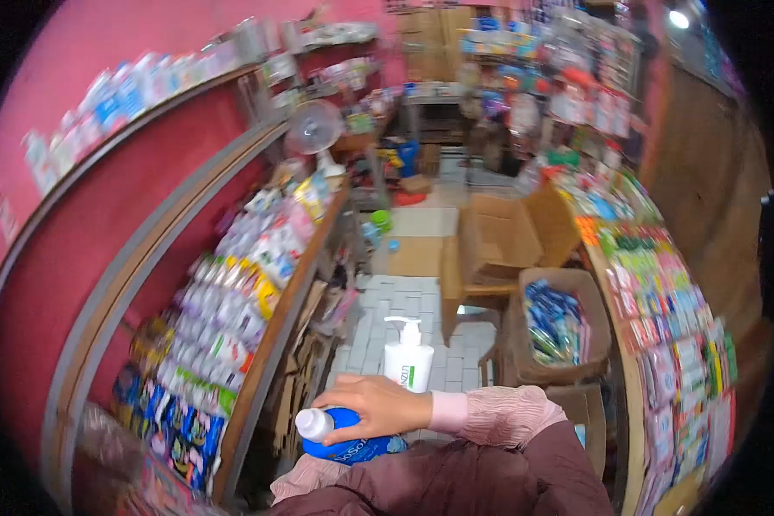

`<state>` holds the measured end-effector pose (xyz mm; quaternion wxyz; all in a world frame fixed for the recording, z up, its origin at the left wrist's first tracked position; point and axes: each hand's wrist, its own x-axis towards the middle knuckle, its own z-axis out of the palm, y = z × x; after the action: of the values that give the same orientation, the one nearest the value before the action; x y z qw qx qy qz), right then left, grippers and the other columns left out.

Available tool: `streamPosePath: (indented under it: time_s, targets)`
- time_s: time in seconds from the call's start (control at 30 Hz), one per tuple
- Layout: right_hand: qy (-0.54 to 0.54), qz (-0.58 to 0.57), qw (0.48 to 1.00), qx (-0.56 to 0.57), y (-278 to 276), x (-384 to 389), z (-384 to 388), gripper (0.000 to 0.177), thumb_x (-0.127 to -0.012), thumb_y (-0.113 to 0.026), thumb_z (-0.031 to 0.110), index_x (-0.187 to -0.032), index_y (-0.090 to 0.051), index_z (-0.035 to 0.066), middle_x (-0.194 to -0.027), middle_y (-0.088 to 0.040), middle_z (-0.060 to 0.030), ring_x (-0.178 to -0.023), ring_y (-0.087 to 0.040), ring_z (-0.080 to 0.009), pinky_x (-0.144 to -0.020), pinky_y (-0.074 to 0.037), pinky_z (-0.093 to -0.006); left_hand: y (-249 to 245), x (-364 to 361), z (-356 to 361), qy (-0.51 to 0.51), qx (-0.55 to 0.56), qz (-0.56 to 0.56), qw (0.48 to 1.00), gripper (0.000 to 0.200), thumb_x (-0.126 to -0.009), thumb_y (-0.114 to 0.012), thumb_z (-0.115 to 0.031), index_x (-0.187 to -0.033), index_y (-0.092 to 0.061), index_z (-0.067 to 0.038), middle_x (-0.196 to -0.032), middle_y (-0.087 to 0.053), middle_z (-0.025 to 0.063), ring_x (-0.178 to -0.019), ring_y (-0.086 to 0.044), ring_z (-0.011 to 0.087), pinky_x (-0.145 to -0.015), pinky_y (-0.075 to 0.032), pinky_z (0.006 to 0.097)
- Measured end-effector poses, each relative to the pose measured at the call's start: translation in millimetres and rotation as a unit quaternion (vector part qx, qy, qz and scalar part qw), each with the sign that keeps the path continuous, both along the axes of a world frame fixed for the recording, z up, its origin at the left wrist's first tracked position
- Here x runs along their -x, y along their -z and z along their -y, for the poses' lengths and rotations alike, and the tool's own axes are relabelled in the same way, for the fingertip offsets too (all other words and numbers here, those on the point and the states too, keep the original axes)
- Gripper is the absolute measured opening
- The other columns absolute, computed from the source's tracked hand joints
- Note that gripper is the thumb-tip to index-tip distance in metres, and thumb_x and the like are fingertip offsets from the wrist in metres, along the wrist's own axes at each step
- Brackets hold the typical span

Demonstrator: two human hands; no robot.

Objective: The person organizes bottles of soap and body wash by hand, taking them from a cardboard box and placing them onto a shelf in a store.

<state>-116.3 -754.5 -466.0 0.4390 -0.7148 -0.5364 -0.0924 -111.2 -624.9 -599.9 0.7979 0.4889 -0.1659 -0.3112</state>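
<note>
Blue plastic forms the white-capped bottle (353, 452) near the person's front, with the right hand (385, 408) closed around its upper part. The left hand is out of sight, so its state cannot be told; only a gathered pink left sleeve (304, 478) shows, just beside the bottle. A white plastic pump bottle (409, 361) with green print stands upright just beyond the right hand's knuckles; what supports it is hidden.

The white-capped bottle looks tilted, cap to the left, so a loose grip could let it slide out and drop. The pump bottle's raised nozzle could catch on something or be pressed by accident, and an unsteady base would let it topple. A swing of the arm might knock packets from either side.

Left of the hands, a wood-edged bench (271, 348) carries rows of bottles and pouches, with flattened brown cardboard (304, 378) beneath. To their right, another wooden bench (630, 404) holds small colourful packs. Ahead and to the right, an open brown cardboard box (500, 228) and a brown carton of blue packets (568, 372) crowd the white tiled floor (389, 297), narrowing the way forward. Farther ahead on the left is a round, pale fan (316, 127).
</note>
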Motion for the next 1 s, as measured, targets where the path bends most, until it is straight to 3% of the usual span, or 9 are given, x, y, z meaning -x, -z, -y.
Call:
streamPosePath:
  time_s: [0.13, 0.2, 0.3, 0.33, 0.4, 0.43, 0.63, 0.77, 1.0]
  targets:
    - [-0.007, 0.113, 0.984, -0.139, -18, -23, -13, 0.045, -0.07, -0.082, 0.029, -0.105, -0.065, 0.007, -0.102, -0.065, -0.0086, -0.083, -0.059, -0.0215, -0.073, -0.045, -0.0325, 4, 21, -72, -0.074, 0.028, 0.024, 0.997, 0.067, -0.086, -0.065, -0.036, -0.136, -0.04, 0.0, -0.124, -0.058, 0.0174, -0.113, -0.058, 0.0283, -0.102, -0.041, 0.0439]
    - [0.107, 0.02, 0.974, -0.201, 22, -53, -29, 0.063, -0.07, -0.083, 0.026, -0.124, -0.056, 0.006, -0.103, -0.063, -0.0097, -0.084, -0.058, -0.0183, -0.074, -0.045, -0.0296, 10, 34, -107, -0.116, 0.037, 0.037, 0.992, 0.067, -0.087, -0.064, -0.037, -0.137, -0.039, 0.0, -0.125, -0.058, 0.0178, -0.114, -0.058, 0.0286, -0.103, -0.041, 0.0447]
    - [0.097, -0.199, 0.968, -0.116, 62, -70, -84, 0.087, -0.071, -0.083, 0.025, -0.142, -0.036, 0.006, -0.103, -0.061, -0.0091, -0.084, -0.056, -0.0155, -0.073, -0.045, -0.0286, 16, 44, -159, -0.164, 0.039, 0.052, 0.984, 0.067, -0.088, -0.062, -0.039, -0.137, -0.039, -0.001, -0.125, -0.057, 0.0181, -0.115, -0.057, 0.0291, -0.104, -0.04, 0.0457]
    - [0.03, -0.24, 0.969, -0.05, 87, -77, -104, 0.103, -0.068, -0.085, 0.022, -0.148, -0.023, 0.005, -0.119, -0.058, -0.01, -0.098, -0.058, -0.0133, -0.074, -0.047, -0.0262, 18, 48, -176, -0.183, 0.037, 0.052, 0.981, 0.066, -0.088, -0.062, -0.04, -0.137, -0.04, -0.001, -0.124, -0.057, 0.018, -0.114, -0.057, 0.0292, -0.104, -0.04, 0.0458]
    - [-0.023, -0.331, 0.943, 0.008, 97, -67, -151, 0.101, -0.07, -0.085, 0.023, -0.147, -0.023, 0.006, -0.127, -0.053, -0.0117, -0.106, -0.056, -0.0138, -0.074, -0.047, -0.0245, 21, 56, -210, -0.225, 0.029, 0.054, 0.972, 0.066, -0.088, -0.061, -0.041, -0.136, -0.04, -0.001, -0.123, -0.058, 0.018, -0.114, -0.058, 0.0294, -0.103, -0.04, 0.046]
    - [-0.105, -0.35, 0.929, -0.065, 118, -71, -182, 0.101, -0.07, -0.085, 0.022, -0.147, -0.022, 0.006, -0.129, -0.053, -0.0118, -0.115, -0.055, -0.0154, -0.075, -0.047, -0.0247, 23, 62, -225, -0.247, 0.024, 0.056, 0.967, 0.065, -0.088, -0.061, -0.041, -0.135, -0.041, -0.001, -0.123, -0.058, 0.0179, -0.113, -0.058, 0.0295, -0.103, -0.04, 0.0461]
    - [-0.28, -0.407, 0.867, -0.067, 86, -69, -283, 0.091, -0.074, -0.08, 0.008, -0.145, -0.023, 0.002, -0.132, -0.049, -0.0157, -0.119, -0.052, -0.0201, -0.092, -0.047, -0.0325, 13, 82, -292, -0.359, 0.021, 0.052, 0.932, 0.064, -0.088, -0.059, -0.044, -0.132, -0.043, -0.001, -0.119, -0.059, 0.0177, -0.111, -0.058, 0.0301, -0.103, -0.04, 0.0468]
    - [-0.346, -0.324, 0.878, -0.066, 46, -108, -348, 0.091, -0.074, -0.081, 0.013, -0.144, -0.025, 0.001, -0.133, -0.048, -0.0152, -0.119, -0.052, -0.0216, -0.098, -0.044, -0.0361, 14, 94, -314, -0.428, 0.031, 0.044, 0.902, 0.063, -0.088, -0.058, -0.046, -0.13, -0.045, -0.001, -0.117, -0.059, 0.0175, -0.11, -0.058, 0.0306, -0.103, -0.04, 0.0473]
    - [-0.425, -0.117, 0.852, -0.283, -185, -195, -466, 0.091, -0.075, -0.081, 0.019, -0.144, -0.023, 0.007, -0.13, -0.051, -0.0164, -0.116, -0.055, -0.025, -0.097, -0.045, -0.0387, 23, 108, -333, -0.597, 0.118, 0.017, 0.793, 0.062, -0.088, -0.056, -0.049, -0.126, -0.048, -0.001, -0.113, -0.06, 0.0173, -0.107, -0.059, 0.0313, -0.102, -0.041, 0.0481]
